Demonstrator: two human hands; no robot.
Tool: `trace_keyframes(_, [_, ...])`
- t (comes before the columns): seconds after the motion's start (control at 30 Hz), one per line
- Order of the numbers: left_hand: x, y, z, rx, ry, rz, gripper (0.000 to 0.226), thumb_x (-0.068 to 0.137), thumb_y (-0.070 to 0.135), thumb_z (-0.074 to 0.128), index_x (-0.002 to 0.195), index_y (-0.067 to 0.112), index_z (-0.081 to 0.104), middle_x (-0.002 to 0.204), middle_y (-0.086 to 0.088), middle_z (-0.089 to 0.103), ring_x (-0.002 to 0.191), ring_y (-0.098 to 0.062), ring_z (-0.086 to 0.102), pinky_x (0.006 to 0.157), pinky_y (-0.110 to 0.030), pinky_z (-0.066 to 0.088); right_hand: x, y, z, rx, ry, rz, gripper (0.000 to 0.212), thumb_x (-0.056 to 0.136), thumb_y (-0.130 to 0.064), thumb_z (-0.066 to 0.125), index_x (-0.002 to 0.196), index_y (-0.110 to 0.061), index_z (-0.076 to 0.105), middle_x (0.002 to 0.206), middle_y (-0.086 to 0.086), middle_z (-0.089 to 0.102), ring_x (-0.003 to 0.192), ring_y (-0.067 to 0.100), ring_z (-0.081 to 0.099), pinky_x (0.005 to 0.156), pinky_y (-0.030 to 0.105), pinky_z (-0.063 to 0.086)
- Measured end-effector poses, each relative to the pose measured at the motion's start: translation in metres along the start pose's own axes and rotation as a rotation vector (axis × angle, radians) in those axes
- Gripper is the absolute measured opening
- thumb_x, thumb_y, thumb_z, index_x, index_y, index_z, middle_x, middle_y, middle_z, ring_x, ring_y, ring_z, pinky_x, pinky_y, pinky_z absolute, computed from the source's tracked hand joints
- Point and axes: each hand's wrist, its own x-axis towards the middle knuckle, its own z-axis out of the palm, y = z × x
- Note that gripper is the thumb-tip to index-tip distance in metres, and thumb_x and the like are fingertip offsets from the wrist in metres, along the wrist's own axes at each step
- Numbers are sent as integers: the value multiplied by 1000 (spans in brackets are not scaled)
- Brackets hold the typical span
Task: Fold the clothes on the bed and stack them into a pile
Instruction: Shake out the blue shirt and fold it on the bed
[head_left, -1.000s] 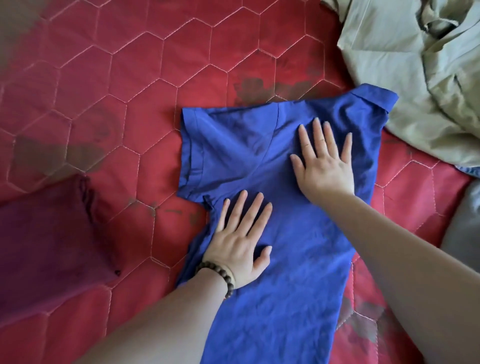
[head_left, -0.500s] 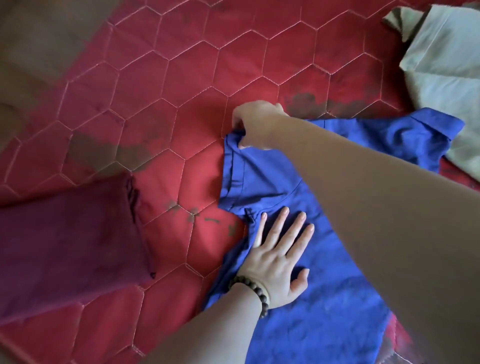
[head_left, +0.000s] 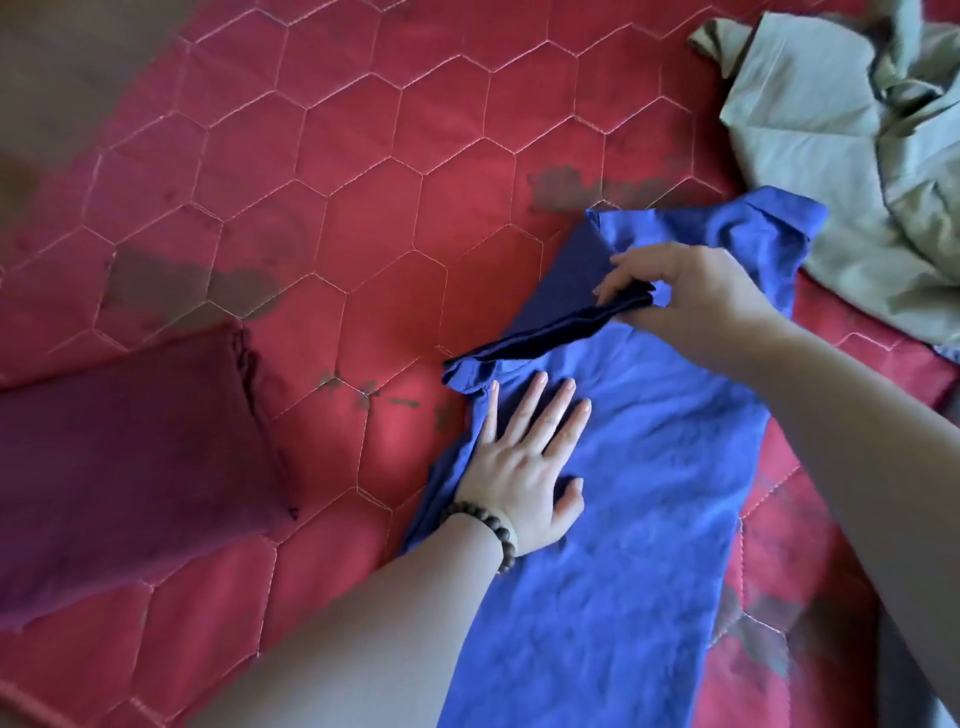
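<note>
A blue short-sleeved cotton shirt (head_left: 623, 545) lies lengthwise on the bed's red quilt with hexagon stitching (head_left: 363, 208), toward the right side of the bed, its collar end pointing to the far edge. The left hand (head_left: 524, 467), a brown beaded bracelet (head_left: 483, 525) on its wrist, rests flat on the shirt just below the sleeve, fingers straight and slightly spread, pressing the cloth down. The right hand (head_left: 691, 296) pinches the sleeve's hem between thumb and curled fingers and holds it lifted off the quilt, drawn over the shirt's body. A folded maroon garment (head_left: 130, 457) lies on the quilt near the left edge, well apart from the shirt. A crumpled pale green garment (head_left: 831, 130) sits at the far right corner, its lower edge touching the shirt's collar.
</note>
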Motion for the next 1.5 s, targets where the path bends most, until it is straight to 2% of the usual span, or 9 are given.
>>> trace_keyframes(0.27, [-35,5,-32,-116,339,333,47,64,0,73,110,7,71,128,-17,61,120,-34,58,95,-48,49,-47,42,28,-214,-62,300,40,81,5,52,100,-21,74,147,4,41,133,28,37,104,48,37])
trace_keyframes(0.37, [-33,-3,-44,-90,443,173,63,74,6,69,135,11,53,141,-19,49,131,-33,47,106,-49,38,-47,37,34,-81,143,398,36,86,-8,54,118,-21,65,133,6,49,116,28,53,90,44,49])
trace_keyframes(0.5, [-13,-20,-48,96,46,-23,84,87,34,60,154,10,17,162,-14,10,150,-29,2,121,-48,10,-33,31,43,-126,75,595,62,86,-42,68,135,-15,41,127,11,51,117,32,50,97,51,43])
trace_keyframes(0.6, [-9,-22,-36,148,-76,-56,76,95,52,34,153,6,16,163,-10,6,150,-23,-7,121,-48,-1,-26,31,47,-125,18,668,56,87,-39,68,129,-13,42,124,10,56,116,32,50,98,50,41])
trace_keyframes(0.77, [6,-12,-36,78,130,69,65,97,43,26,143,-1,41,157,-16,27,149,-26,15,121,-46,14,-29,24,58,-291,378,346,36,92,-18,56,125,-3,54,130,16,52,121,37,45,99,45,34])
trace_keyframes(0.9, [16,-12,-24,100,-37,-12,77,96,54,12,152,3,18,162,-14,11,150,-25,1,122,-43,1,-26,12,87,-251,52,-47,46,99,-11,44,144,0,40,155,13,31,147,27,21,122,37,8])
trace_keyframes(1.07, [16,-17,-6,164,-25,18,83,89,62,30,144,1,38,153,-19,33,148,-31,15,117,-57,15,-14,27,108,-473,-64,-26,62,99,-47,11,155,-21,10,163,-5,4,149,10,-4,122,41,-2])
trace_keyframes(1.23, [17,-18,0,143,4,34,89,86,62,39,149,0,27,157,-22,21,149,-33,12,117,-58,16,13,43,103,-597,-20,52,60,94,-58,1,151,-41,-4,163,-4,-5,149,15,-8,120,49,-2])
trace_keyframes(1.5, [18,-19,7,135,26,45,94,82,60,44,152,2,19,161,-20,10,150,-32,8,116,-59,16,61,68,84,-618,63,51,68,93,-68,9,153,-39,4,163,-2,1,150,18,-4,120,52,0])
